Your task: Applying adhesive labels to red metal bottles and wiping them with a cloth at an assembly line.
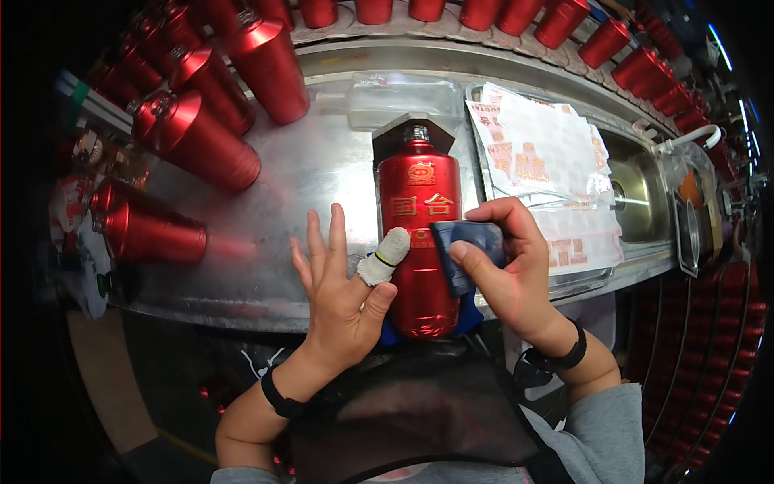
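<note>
A glossy red bottle point(413, 294) with gold raised lettering lies on its back in front of me, its clear neck pointing away and resting in a dark angular holder point(389, 139). My left hand point(337, 302) is at the bottle's left side with fingers spread. A whitish cloth cover with a yellow-and-black band point(384, 256) wraps its index finger, whose tip is at the bottle's face. Between thumb and fingers, my right hand point(520, 282) pinches a dark blue flat pad point(480, 242) against the bottle's right side. Part of the lettering is hidden behind the pad.
Several red bottles point(197, 137) stand on the metal table point(298, 165) at left. At right, printed transfer sheets point(552, 149) lie stacked beside a sink point(637, 194) with a white tap point(689, 139). A clear plastic box point(403, 95) is behind the holder. More bottles line a far conveyor point(459, 36).
</note>
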`<state>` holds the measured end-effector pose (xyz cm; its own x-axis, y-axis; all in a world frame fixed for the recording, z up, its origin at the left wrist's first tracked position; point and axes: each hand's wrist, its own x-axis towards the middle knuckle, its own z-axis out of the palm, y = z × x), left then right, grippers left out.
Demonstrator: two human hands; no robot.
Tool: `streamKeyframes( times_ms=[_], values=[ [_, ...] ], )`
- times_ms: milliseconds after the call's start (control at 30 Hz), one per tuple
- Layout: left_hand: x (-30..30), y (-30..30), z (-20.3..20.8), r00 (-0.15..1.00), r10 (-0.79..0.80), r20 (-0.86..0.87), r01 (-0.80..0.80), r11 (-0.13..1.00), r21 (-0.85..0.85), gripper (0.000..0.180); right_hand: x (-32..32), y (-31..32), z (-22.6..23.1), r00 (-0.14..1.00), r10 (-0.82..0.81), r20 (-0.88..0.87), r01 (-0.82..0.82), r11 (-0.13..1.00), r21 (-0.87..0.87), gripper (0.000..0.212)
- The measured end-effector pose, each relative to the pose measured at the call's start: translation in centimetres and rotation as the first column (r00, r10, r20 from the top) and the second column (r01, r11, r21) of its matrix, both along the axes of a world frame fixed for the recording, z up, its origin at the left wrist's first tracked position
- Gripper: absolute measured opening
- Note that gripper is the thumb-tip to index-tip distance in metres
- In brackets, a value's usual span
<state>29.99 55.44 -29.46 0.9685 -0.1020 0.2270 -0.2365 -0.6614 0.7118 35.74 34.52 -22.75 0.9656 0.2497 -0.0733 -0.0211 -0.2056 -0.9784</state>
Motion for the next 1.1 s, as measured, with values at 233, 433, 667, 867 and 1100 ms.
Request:
streamKeyframes(
  times_ms=[233,433,667,867,1100],
  values=[
    [-0.4,0.8,-0.8,0.994,0.028,-0.106,-0.042,0.991,-0.128,0.042,1.0,-1.5,0.4,0.967,-0.241,-0.085,0.230,0.966,-0.114,0.029],
    [1.8,0.1,0.2,0.997,0.000,0.079,0.014,0.986,-0.168,0.045,0.7,-0.2,1.7,0.734,0.259,0.628,-0.017,0.931,-0.364,0.028],
    [3.6,-0.4,0.4,0.995,-0.084,0.057,0.095,0.966,-0.239,0.048,0.7,-2.3,2.1,0.934,0.138,0.330,-0.037,0.955,-0.294,0.026],
    [2.8,-0.3,-0.3,0.990,-0.130,-0.049,0.095,0.895,-0.437,0.061,8.2,-10.4,-3.0,0.900,-0.329,-0.284,0.374,0.920,0.119,0.015],
    [3.1,-1.0,0.4,0.885,-0.347,-0.310,-0.060,0.575,-0.816,0.086,14.8,-17.5,-5.9,0.960,-0.152,0.236,0.276,0.655,-0.703,0.009]
  ],
)
